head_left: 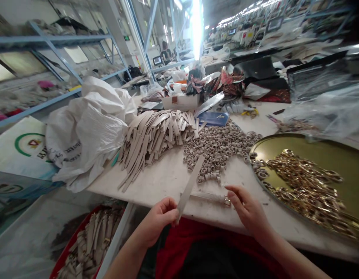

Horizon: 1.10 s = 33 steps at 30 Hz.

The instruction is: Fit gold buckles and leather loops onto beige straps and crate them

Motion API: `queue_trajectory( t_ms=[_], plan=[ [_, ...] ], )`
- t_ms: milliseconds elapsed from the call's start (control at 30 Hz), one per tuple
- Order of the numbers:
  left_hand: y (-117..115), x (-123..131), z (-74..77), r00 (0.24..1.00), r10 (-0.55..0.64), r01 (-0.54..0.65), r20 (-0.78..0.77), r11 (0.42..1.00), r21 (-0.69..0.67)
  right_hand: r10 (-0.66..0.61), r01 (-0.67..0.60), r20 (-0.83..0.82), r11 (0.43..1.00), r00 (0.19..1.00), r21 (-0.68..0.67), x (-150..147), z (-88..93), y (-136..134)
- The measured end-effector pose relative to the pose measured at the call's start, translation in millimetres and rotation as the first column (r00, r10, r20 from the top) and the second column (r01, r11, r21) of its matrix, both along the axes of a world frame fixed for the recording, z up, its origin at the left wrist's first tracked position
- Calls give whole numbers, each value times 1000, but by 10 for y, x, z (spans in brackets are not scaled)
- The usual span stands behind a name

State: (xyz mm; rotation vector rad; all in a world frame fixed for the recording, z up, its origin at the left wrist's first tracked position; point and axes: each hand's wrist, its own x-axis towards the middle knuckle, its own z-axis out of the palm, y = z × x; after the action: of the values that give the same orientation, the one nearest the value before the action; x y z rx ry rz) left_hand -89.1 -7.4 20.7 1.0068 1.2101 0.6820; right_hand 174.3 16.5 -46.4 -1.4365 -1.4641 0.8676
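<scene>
My left hand (164, 215) is closed on the lower end of a flat beige strap (191, 186), which slants up and away over the table's front edge. Flat on the table behind it lies another pale strap (208, 196) with a small metal buckle (227, 200) at its right end. Just beside that buckle hovers my right hand (247, 209), thumb and forefinger slightly apart, with nothing visible between them. Beyond the hands are a heap of small beige strap loops (217, 149) and a large pile of loose beige straps (156, 135).
A round gold-coloured tray (336, 155) at the right holds a heap of metal buckles (307, 190). Below the table's left edge, a red bin (69, 248) contains more straps. A white sack (89, 128) and a printed carton (22, 151) stand at the left.
</scene>
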Motion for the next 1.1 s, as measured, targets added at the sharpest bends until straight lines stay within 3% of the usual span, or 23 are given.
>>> queue_trajectory(
  t_ms=[67,167,300,433,567,633,733,867,1100],
  plan=[
    [-191,71,43,994,-71,80,84,991,-109,48,-98,-287,982,957,-164,-42,122,-34],
    [-354,206,53,974,-187,211,124,951,-225,-16,-152,-561,956,828,-252,-49,259,-98],
    [-388,498,31,930,-270,333,248,907,-258,-54,-196,-621,924,782,-327,-63,338,-233],
    [-287,794,0,914,-165,280,371,918,-282,-24,-270,-582,869,813,-414,-137,323,-319],
    [-176,905,-22,929,-37,191,369,900,-391,72,-287,-449,855,891,-432,-72,228,-210],
    [-130,901,-36,936,2,157,353,892,-423,85,-201,-296,900,952,-388,31,159,-69],
    [-59,863,-79,943,39,121,332,885,-449,63,-46,81,979,995,-199,184,61,206],
    [54,791,-174,936,93,81,338,882,-465,102,-91,451,995,887,-45,215,6,537],
    [214,705,-274,915,153,39,373,887,-461,182,-143,618,983,765,-112,-5,-2,737]
  ],
)
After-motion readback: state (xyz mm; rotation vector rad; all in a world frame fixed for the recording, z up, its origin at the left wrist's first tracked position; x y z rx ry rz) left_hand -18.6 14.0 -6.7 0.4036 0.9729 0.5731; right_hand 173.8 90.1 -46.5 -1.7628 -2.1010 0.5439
